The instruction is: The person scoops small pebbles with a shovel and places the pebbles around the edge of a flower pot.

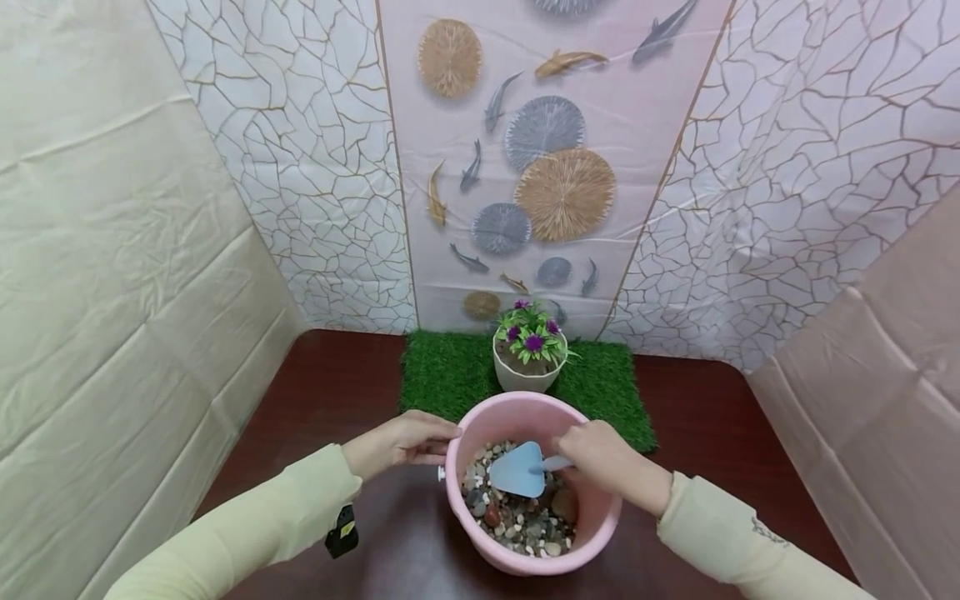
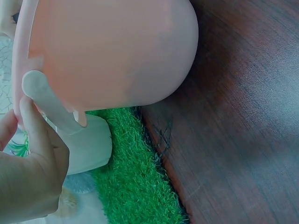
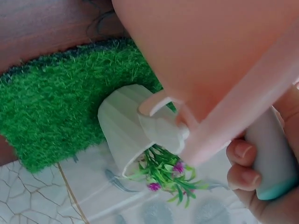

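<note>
A pink bucket (image 1: pixel 532 565) stands on the table with mixed pebbles (image 1: pixel 517 529) covering its bottom. My left hand (image 1: pixel 401 440) pinches the bucket's left rim; in the left wrist view its thumb and fingers (image 2: pixel 39 128) meet the edge beside a white handle end (image 2: pixel 49 100). Inside the bucket, my right hand (image 1: pixel 603 457) grips a small hand trowel by its grey handle (image 3: pixel 271 149), fingers curled round it. The trowel's light blue blade (image 1: pixel 517 471) points left over the pebbles. Whether it touches them I cannot tell.
Behind the bucket, a white pot (image 1: pixel 525 379) with purple flowers (image 1: pixel 533 342) stands on a green grass mat (image 1: pixel 450 375). Dark reddish wood forms the table top (image 1: pixel 330 375). Patterned cloth (image 1: pixel 322 167) hangs at the back, with plain cloth on both sides.
</note>
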{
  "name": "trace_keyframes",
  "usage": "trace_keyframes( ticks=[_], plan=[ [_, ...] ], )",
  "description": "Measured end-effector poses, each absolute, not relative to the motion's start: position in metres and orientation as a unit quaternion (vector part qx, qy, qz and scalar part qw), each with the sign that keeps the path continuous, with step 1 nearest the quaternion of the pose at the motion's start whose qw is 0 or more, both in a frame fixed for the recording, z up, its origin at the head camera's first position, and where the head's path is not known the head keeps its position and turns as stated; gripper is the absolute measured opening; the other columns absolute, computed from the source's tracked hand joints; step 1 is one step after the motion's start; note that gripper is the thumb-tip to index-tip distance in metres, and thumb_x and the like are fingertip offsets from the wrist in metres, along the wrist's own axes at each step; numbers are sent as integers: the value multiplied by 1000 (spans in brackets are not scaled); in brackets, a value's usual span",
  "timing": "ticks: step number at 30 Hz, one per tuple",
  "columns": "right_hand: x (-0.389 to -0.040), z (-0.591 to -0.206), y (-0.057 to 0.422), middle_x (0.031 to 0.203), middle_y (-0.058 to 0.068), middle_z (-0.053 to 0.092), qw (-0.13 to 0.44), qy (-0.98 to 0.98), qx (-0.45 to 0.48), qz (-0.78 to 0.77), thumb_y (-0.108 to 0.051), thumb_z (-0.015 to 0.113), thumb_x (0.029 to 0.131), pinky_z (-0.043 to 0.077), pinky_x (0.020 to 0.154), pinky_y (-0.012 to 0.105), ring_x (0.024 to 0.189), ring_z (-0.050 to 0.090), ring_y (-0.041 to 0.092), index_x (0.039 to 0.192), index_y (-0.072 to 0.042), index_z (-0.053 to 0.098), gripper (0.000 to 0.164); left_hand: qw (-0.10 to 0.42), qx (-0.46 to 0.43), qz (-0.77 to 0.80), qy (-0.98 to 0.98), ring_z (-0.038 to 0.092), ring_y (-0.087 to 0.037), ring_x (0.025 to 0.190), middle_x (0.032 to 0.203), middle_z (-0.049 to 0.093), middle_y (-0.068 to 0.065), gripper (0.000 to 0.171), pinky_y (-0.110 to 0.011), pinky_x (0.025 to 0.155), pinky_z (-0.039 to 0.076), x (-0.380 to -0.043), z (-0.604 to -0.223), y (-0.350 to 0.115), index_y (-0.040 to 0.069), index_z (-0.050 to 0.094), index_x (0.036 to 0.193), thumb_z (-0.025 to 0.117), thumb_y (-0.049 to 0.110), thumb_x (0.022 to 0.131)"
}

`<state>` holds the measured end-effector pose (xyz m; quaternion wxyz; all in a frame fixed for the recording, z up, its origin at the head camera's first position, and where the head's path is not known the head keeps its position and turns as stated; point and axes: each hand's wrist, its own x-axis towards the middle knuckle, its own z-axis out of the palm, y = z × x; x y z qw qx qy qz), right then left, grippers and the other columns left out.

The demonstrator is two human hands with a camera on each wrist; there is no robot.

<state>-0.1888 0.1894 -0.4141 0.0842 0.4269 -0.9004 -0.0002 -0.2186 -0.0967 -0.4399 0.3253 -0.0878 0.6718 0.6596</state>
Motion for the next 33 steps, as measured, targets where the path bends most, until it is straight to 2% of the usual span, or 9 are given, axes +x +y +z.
trace_keyframes(
  ticks=[5,12,20,29,33],
  plan=[
    [-190,-430,183,62,-6,57,72,-892,447,-1,-12,79,64,45,47,26,55,55,12,71,-16,55,25,334,-76,654,675,66,-6,65,72,69,1,35,-24,68,61,-219,-440,-98,-6,58,121,62,11,90],
    [-191,-437,182,63,-7,58,49,-898,436,35,-14,81,67,46,50,25,58,58,12,72,-16,55,27,334,-83,653,675,65,-6,65,73,68,1,35,-23,68,61,-221,-440,-99,-5,58,121,62,11,90],
    [-196,-432,186,66,-9,59,8,-902,426,71,-16,78,73,47,53,22,58,54,5,77,-17,61,18,338,-77,652,675,66,-6,66,75,69,0,36,-24,70,61,-220,-441,-100,-5,58,122,62,12,90],
    [-195,-428,192,68,-7,62,21,-900,426,85,-15,78,72,48,52,22,58,55,5,80,-15,63,17,338,-76,653,673,66,-7,67,75,69,0,36,-23,70,61,-218,-442,-98,-5,57,122,62,11,91],
    [-196,-424,196,67,-7,61,24,-902,422,84,-16,77,73,45,49,21,56,52,4,80,-15,62,16,336,-70,657,671,66,-8,68,78,70,-2,38,-24,71,61,-220,-442,-100,-6,56,124,62,12,91]
  ],
)
